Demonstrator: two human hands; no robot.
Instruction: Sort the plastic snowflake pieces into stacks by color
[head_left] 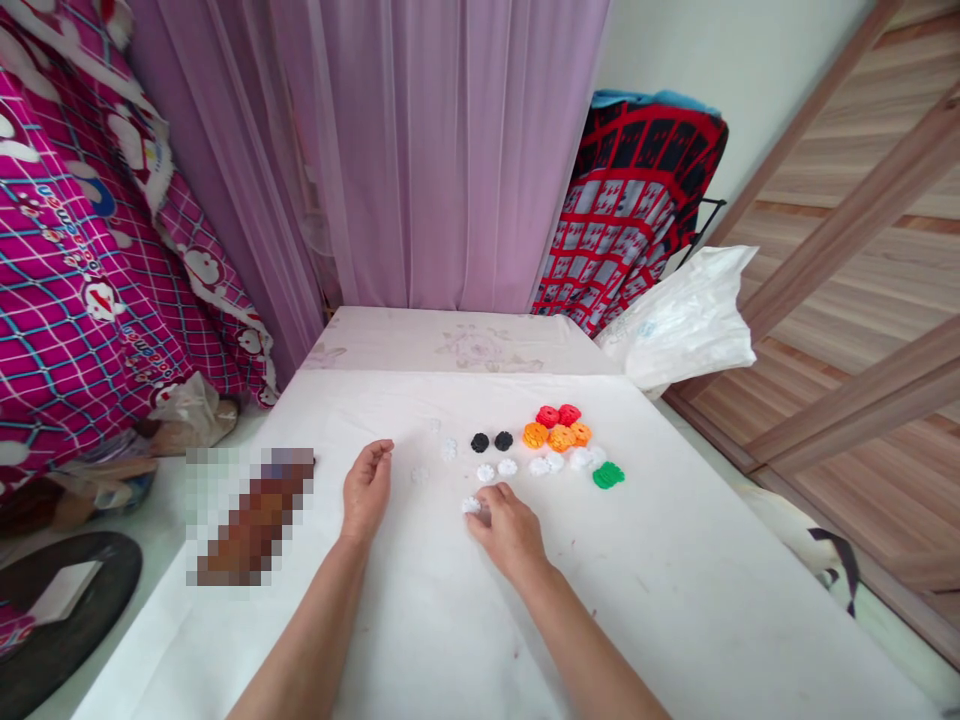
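My right hand (511, 530) has its thumb and fingers at a small white flower-shaped piece (471, 506) low over the white table. Just beyond it lie two white pieces (496, 470), with two black ones (491, 441) behind them. Farther right are red pieces (559, 415), orange pieces (559, 436), more white pieces (547, 464) and a green piece (608, 475). My left hand (369, 484) rests on its side to the left, its fingers curved together; what they hold, if anything, is hidden. Faint whitish pieces (449, 448) lie between the hands and the far side.
A blurred brown object (259, 520) lies at the table's left. A white plastic bag (686, 320) stands at the back right corner. Purple curtains (450, 150) hang behind the table (675, 600). A dark round stool (105, 590) is at the lower left.
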